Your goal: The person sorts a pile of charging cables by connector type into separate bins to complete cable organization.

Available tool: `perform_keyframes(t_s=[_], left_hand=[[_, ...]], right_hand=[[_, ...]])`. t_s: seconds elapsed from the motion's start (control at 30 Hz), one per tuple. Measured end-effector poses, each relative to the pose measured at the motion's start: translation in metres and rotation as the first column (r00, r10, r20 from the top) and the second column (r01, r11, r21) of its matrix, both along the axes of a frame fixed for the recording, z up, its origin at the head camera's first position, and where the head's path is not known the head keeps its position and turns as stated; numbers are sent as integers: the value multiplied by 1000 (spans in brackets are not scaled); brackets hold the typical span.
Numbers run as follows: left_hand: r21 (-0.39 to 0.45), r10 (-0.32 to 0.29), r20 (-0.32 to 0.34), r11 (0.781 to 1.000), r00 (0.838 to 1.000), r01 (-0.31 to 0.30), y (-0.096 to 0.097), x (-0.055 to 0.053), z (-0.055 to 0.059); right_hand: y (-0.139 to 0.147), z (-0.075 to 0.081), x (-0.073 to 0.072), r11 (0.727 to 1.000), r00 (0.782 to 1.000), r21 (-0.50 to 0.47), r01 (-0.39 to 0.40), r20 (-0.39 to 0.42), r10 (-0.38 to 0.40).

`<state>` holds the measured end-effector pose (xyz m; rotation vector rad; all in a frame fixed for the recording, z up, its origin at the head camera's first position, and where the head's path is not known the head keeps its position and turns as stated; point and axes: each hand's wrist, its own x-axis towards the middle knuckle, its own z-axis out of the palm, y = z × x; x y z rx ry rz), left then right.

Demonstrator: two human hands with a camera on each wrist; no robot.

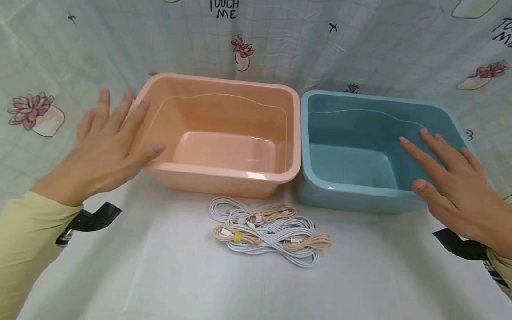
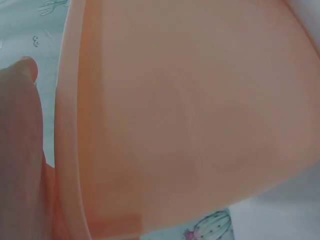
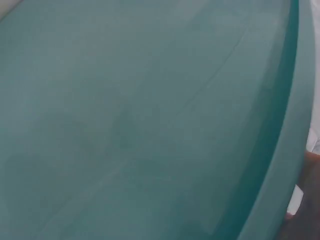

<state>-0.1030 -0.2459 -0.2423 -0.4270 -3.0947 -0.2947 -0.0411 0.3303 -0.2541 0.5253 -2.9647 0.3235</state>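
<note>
My left hand [image 1: 110, 142], fingers straight and spread, is at the left end of a peach plastic bin [image 1: 222, 171]. In the left wrist view the bin's outer wall [image 2: 190, 115] fills most of the picture, with part of the hand beside its rim. My right hand [image 1: 460, 191], fingers extended, is over the right side of a blue plastic bin [image 1: 360, 189]. That bin's wall [image 3: 150, 120] fills the right wrist view. Whether either hand touches its bin I cannot tell. In front of the bins lie coiled white cables [image 1: 276, 235] and several smaller peach cables [image 1: 312, 242].
The two bins stand side by side on a white surface [image 1: 224, 289]. Behind them rises a pale cloth [image 1: 288, 49] printed with potted plants and lettering. One small peach cable has a yellow band [image 1: 238, 236]. Black straps [image 1: 96, 218] are on both wrists.
</note>
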Motion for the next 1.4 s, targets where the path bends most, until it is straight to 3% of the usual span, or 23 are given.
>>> perform_keyframes(t_s=[0.23,0.33,0.6,0.7,0.83,1.0,1.13,1.2,1.4], left_hand=[[154,-7,-63,988,998,16,11,-4,-8],[177,-7,-80,984,997,21,13,-5,-9],[202,10,-115,979,993,13,11,-6,-14],[222,22,-125,975,992,7,10,-6,-15],[243,49,-129,970,990,-17,9,-5,-16],[262,95,-128,963,987,-58,9,-4,-19],[264,109,-100,961,989,-79,8,-5,-21],[269,111,-97,960,989,-81,8,-5,-22],[290,74,-126,957,989,-35,4,-7,-24]], right_hand=[[-24,2,0,983,991,-140,-118,-84,107],[-36,2,0,970,978,-169,-175,-144,151],[-73,1,6,927,911,-184,-328,-320,259],[-90,1,7,883,860,-211,-420,-402,313],[-114,-2,8,792,785,-287,-539,-512,349],[-136,-7,15,714,729,-335,-615,-585,354],[-147,-12,23,687,717,-344,-640,-587,375],[-153,-15,28,686,720,-337,-645,-568,398],[-167,-27,36,679,728,-316,-663,-485,485]])
